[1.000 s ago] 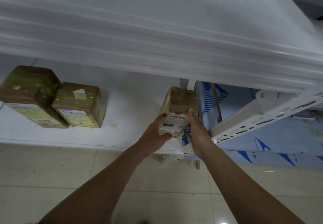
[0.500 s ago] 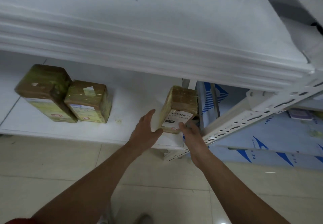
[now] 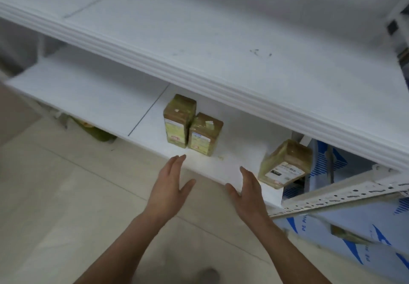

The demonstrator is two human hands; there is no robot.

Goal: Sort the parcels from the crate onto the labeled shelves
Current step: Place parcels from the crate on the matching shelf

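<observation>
Head view of a white lower shelf point(image 3: 93, 97) taken as the landmark, read from left to right. Beneath the shelf's left end a greenish object point(image 3: 97, 132) lies on the tiled floor point(image 3: 55, 195); what it is cannot be told. Near the middle of the shelf two taped brown parcels stand upright and touching: the taller parcel point(image 3: 178, 121) to the left, the shorter parcel point(image 3: 204, 134) just beside it on the right. In front of the shelf's edge the left hand point(image 3: 169, 192) is spread flat and holds nothing; the right hand point(image 3: 247, 192), likewise flat and empty, lies just beside a third parcel point(image 3: 284, 164). That parcel sits tilted at the shelf's right end, its white label facing the camera and one corner seeming to reach the front edge. Above the lower shelf the upper shelf point(image 3: 221, 40) is bare where it shows. Right of the shelf's end stands a perforated metal upright point(image 3: 332, 197) and blue-printed sheeting point(image 3: 365, 228). Judged from this layout, three parcels are shelved and neither hand carries one. The crate is out of view, so the number left cannot be told. No shelf labels are legible. The overhanging upper shelf appears to narrow access to the lower one, and the tilted parcel may need straightening.
</observation>
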